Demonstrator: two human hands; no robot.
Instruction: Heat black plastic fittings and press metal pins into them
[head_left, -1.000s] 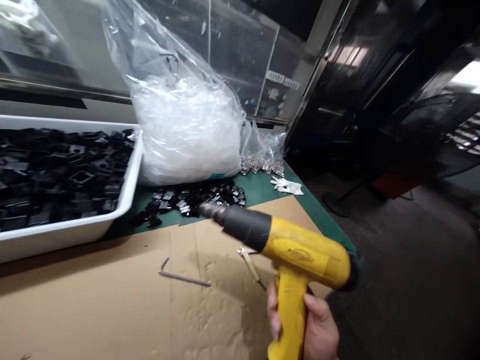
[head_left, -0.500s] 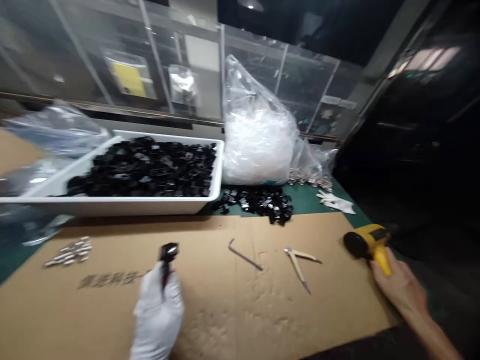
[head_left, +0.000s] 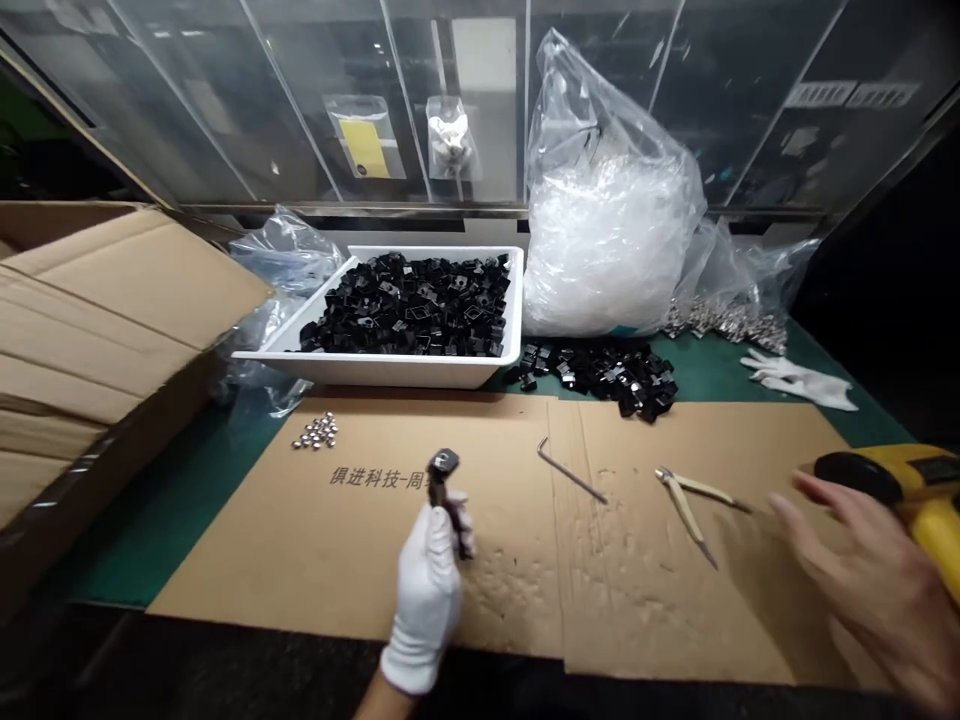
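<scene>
My left hand point(head_left: 429, 585), in a white glove, is closed around a slim dark handle-like piece point(head_left: 459, 525); a small black part point(head_left: 443, 461) with a shiny spot sits at its upper end. What the fingers cover is hidden. My right hand point(head_left: 874, 580) is bare and slightly blurred, its fingers stretched and apart. It is beside a yellow pistol-shaped power tool point(head_left: 919, 475) with a black round front, partly cut off at the right edge. Between the hands lie a hex key point(head_left: 574, 470) and cream-handled pliers point(head_left: 686, 510) on a cardboard sheet point(head_left: 375, 560).
A white tray point(head_left: 390, 372) holds many black parts; more black parts point(head_left: 630, 378) lie beside it. Small metal pieces point(head_left: 317, 431) rest on the cardboard. A full plastic bag point(head_left: 607, 240) stands behind. A white glove point(head_left: 799, 380) lies right, a cardboard box point(head_left: 90, 330) left.
My right hand has let go of the yellow power tool, and its fingers have spread. The view has swung left, bringing the cardboard box in. My left hand still holds the dark piece.
</scene>
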